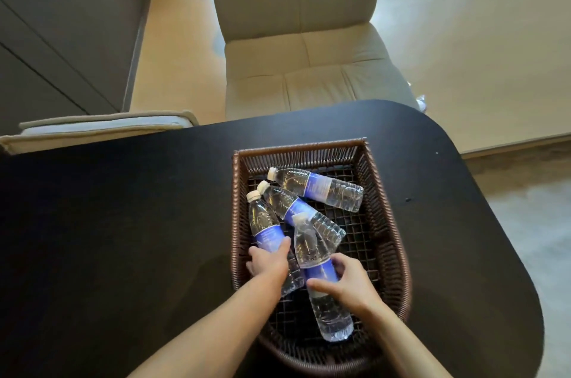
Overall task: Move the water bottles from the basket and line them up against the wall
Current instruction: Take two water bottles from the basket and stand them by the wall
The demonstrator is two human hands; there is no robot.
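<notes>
**Both hands on bottles, four in the basket**

The woven basket (383, 192) sits toward the right end of the dark table (123, 223), and all four water bottles lie on their sides inside it; none stands against the wall (61, 22), which is beyond the table's far left corner. The left hand (268, 263) is wrapped around the leftmost bottle (262, 220) at its blue label, fingers over the top and thumb underneath. The right hand (346, 282) is closed round the label band of the nearest bottle (321, 269), whose base points at the basket's near rim. Two more stay untouched: the middle bottle (287, 201), partly under the nearest one, and the far bottle (318, 187) near the basket's far wall.

They look full, so each should have some weight, and the thin ribbed plastic will probably give under a hard squeeze. The labelled waist is the firmest, least slippery place to hold. Lifting the nearest bottle may roll the middle one, since they overlap. Stood upright, the narrow bases look easy to tip.
</notes>
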